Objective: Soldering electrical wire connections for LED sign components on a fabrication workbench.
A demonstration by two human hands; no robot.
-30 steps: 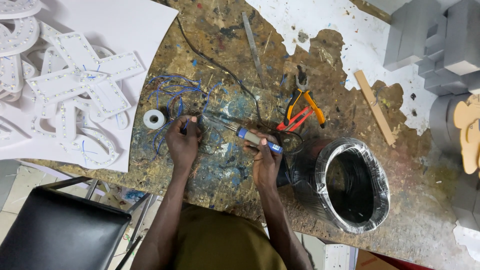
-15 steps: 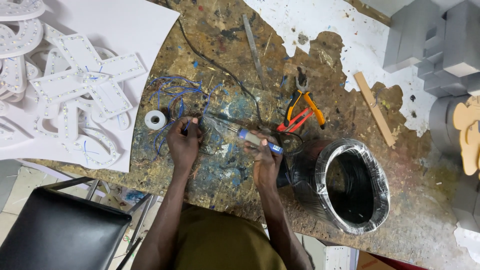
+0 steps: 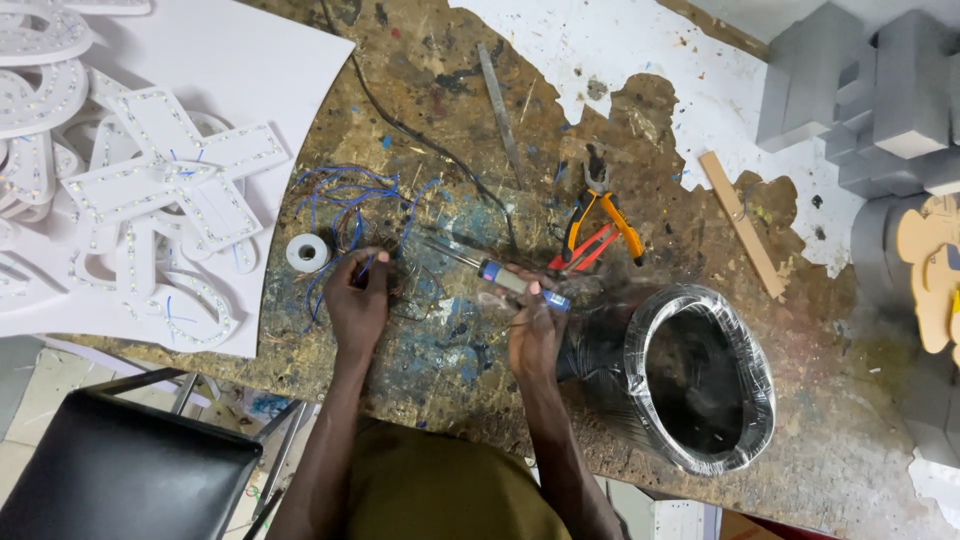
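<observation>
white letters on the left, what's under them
The white letters lie on a white sheet that rests on the paint-stained table. What lies beneath the sheet is covered.

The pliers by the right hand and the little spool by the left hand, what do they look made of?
Pliers: dull dark metal head, handles in glossy orange, likely plastic or rubber. Spool: a pale grey-white ring with a hollow middle, possibly wound solder wire or tape; too small to tell.

A worn, paint-spattered wooden worktable [image 3: 700, 230] fills most of the frame. At lower left, a black-seated chair [image 3: 110, 480] stands on what seems a pale tiled floor [image 3: 30, 400].
</observation>
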